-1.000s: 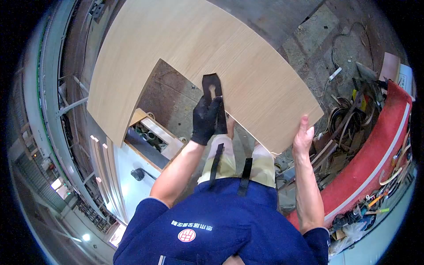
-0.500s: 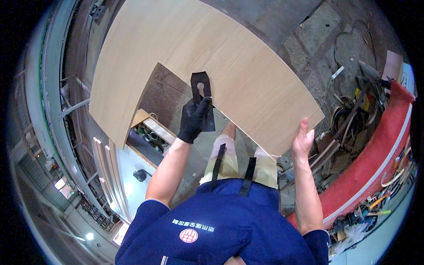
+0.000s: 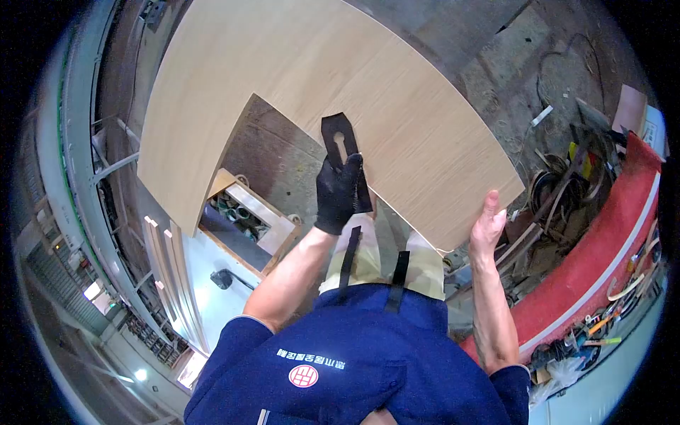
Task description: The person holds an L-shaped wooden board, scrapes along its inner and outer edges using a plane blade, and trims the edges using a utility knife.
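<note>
My left hand (image 3: 338,193), in a black glove, is closed around a flat black plane blade (image 3: 336,133) with a keyhole-shaped slot. The blade's upper end overlaps the inner edge of a large light wood-grain panel (image 3: 418,127); whether it touches cannot be told. This panel has an L shape, with a cut-out corner facing me. My bare right hand (image 3: 487,225) grips the panel's near right corner, thumb on the top face and fingers hidden beneath. A thin pale strip hangs at that corner, close to my right hand.
Below the cut-out stands an open wooden box (image 3: 244,219) with rolls inside. Wood strips (image 3: 173,276) and a black tool (image 3: 222,279) lie on a white surface at left. On the right are a red padded curved piece (image 3: 588,283), cables and scattered tools (image 3: 595,333).
My left hand has moved right along the panel's inner edge with the plane blade, which now tilts more to the left at its top. My right hand keeps its grip on the corner.
</note>
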Tool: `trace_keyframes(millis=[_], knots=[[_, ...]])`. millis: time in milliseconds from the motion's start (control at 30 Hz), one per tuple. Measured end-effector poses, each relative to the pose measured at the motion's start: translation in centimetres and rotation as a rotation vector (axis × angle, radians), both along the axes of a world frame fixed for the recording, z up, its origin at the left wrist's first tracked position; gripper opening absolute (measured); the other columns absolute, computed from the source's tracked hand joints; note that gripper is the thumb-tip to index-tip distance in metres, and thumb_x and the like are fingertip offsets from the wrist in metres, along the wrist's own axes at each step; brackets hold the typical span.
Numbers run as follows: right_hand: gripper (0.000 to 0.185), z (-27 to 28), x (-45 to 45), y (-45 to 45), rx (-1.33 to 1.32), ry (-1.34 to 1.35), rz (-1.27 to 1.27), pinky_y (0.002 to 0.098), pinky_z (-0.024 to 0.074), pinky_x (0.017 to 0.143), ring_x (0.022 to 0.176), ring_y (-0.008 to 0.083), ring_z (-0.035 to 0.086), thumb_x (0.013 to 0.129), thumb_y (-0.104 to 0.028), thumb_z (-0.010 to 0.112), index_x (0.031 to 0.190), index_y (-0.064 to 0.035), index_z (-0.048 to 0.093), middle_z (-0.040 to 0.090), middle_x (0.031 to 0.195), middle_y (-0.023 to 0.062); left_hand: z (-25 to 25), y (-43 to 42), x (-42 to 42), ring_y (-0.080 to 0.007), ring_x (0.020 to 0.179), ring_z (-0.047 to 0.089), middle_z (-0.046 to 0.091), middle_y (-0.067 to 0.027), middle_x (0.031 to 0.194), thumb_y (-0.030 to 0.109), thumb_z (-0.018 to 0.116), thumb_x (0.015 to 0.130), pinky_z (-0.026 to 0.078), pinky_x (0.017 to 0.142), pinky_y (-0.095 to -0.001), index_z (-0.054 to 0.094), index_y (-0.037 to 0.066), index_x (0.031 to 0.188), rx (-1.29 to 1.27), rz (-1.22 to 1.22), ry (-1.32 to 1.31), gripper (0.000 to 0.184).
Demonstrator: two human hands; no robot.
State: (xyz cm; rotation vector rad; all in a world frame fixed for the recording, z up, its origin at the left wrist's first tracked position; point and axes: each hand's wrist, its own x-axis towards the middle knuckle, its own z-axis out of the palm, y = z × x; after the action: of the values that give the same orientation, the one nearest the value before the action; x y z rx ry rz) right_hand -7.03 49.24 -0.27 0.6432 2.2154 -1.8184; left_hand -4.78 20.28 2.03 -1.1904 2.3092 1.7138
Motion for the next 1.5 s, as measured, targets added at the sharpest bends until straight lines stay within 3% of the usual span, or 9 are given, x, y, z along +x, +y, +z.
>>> trace_keyframes(millis=[233, 367, 633, 833, 967, 1033, 1333, 1467, 1500], knots=[[0.07, 0.0, -0.1, -0.4, 0.009, -0.021, -0.016, 0.0336, 0.0484, 0.094, 0.109, 0.0175, 0.061, 0.1, -0.058, 0.051, 0.13, 0.0045, 0.054, 0.065, 0.121, 0.0113, -1.8, 4.6, 0.7, -0.0132, 0.069, 0.054, 0.059, -0.0029, 0.079, 0.024, 0.062, 0.1, 0.044, 0.061, -0.0296, 0.057, 0.003, 0.102, -0.048, 0.167, 0.096, 0.021], [0.068, 0.3, -0.2, -0.1, -0.062, 0.016, -0.004, 0.0329, 0.0481, 0.094, 0.107, 0.0172, 0.06, 0.101, -0.057, 0.051, 0.13, 0.0048, 0.054, 0.065, 0.12, 0.0109, 0.2, 3.4, 1.7, -0.0168, 0.074, 0.06, 0.064, -0.0064, 0.081, 0.03, 0.068, 0.096, 0.049, 0.067, -0.0331, 0.059, 0.002, 0.102, -0.007, 0.023, 0.115, 0.03], [0.066, 0.4, -0.3, 0.0, -0.043, 0.036, 0.029, 0.0332, 0.0485, 0.094, 0.107, 0.0186, 0.061, 0.102, -0.054, 0.05, 0.13, 0.0056, 0.053, 0.065, 0.12, 0.0123, 0.4, 4.0, 3.7, -0.0107, 0.068, 0.059, 0.065, -0.0048, 0.074, 0.025, 0.069, 0.095, 0.048, 0.062, -0.0299, 0.067, 0.001, 0.095, 0.236, -0.062, -0.094, 0.023], [0.066, 0.1, -0.4, 0.1, -0.077, 0.077, 0.022, 0.0332, 0.0503, 0.089, 0.102, 0.0183, 0.063, 0.101, -0.055, 0.052, 0.125, 0.0064, 0.056, 0.067, 0.115, 0.0131, 1.7, 0.9, 3.7, -0.0094, 0.069, 0.059, 0.066, -0.0055, 0.075, 0.026, 0.065, 0.097, 0.049, 0.063, -0.0301, 0.07, 0.002, 0.099, 0.003, -0.285, -0.06, 0.025], [0.068, 0.6, -0.3, -0.6, -0.069, 0.073, -0.013, 0.0332, 0.0503, 0.089, 0.102, 0.0184, 0.063, 0.1, -0.056, 0.052, 0.126, 0.0064, 0.055, 0.067, 0.115, 0.0133, 0.5, 3.1, 4.3, -0.0185, 0.072, 0.066, 0.068, -0.0134, 0.079, 0.027, 0.065, 0.096, 0.05, 0.063, -0.0344, 0.066, 0.002, 0.101, 0.013, -0.205, -0.078, 0.025], [0.068, 0.5, -0.2, -0.3, -0.065, 0.041, -0.001, 0.0334, 0.0501, 0.09, 0.103, 0.0187, 0.063, 0.1, -0.056, 0.052, 0.127, 0.0064, 0.054, 0.067, 0.116, 0.0131, 0.6, 4.8, 4.1, -0.0348, 0.074, 0.07, 0.068, -0.0218, 0.081, 0.029, 0.065, 0.096, 0.051, 0.063, -0.0404, 0.063, 0.001, 0.103, -0.098, -0.226, -0.001, 0.029], [0.066, -0.3, 0.1, 0.0, 0.025, 0.062, -0.015, 0.0339, 0.0499, 0.087, 0.099, 0.019, 0.063, 0.101, -0.056, 0.051, 0.122, 0.0052, 0.059, 0.068, 0.109, 0.012, 0.4, 4.4, 5.6, -0.0243, 0.072, 0.071, 0.07, -0.0163, 0.08, 0.029, 0.064, 0.097, 0.052, 0.063, -0.0355, 0.063, 0.001, 0.114, -0.071, -0.157, -0.059, 0.033], [0.065, -0.2, 0.2, 0.0, 0.06, 0.013, -0.008, 0.0337, 0.0496, 0.084, 0.098, 0.0193, 0.062, 0.101, -0.057, 0.051, 0.118, 0.0051, 0.059, 0.068, 0.108, 0.0133, 0.6, 5.9, 4.4, -0.0317, 0.069, 0.07, 0.067, -0.0182, 0.075, 0.031, 0.066, 0.096, 0.052, 0.059, -0.0394, 0.062, 0.001, 0.106, -0.073, -0.153, 0.011, 0.031], [0.065, -0.1, 0.1, -0.1, 0.072, 0.006, -0.009, 0.0336, 0.0496, 0.084, 0.097, 0.0195, 0.062, 0.101, -0.057, 0.051, 0.118, 0.0053, 0.059, 0.067, 0.108, 0.0137, 0.4, 6.3, 4.3, -0.0294, 0.07, 0.069, 0.067, -0.0171, 0.077, 0.03, 0.064, 0.098, 0.051, 0.061, -0.0385, 0.06, 0.001, 0.11, -0.113, -0.164, 0.004, 0.031]])
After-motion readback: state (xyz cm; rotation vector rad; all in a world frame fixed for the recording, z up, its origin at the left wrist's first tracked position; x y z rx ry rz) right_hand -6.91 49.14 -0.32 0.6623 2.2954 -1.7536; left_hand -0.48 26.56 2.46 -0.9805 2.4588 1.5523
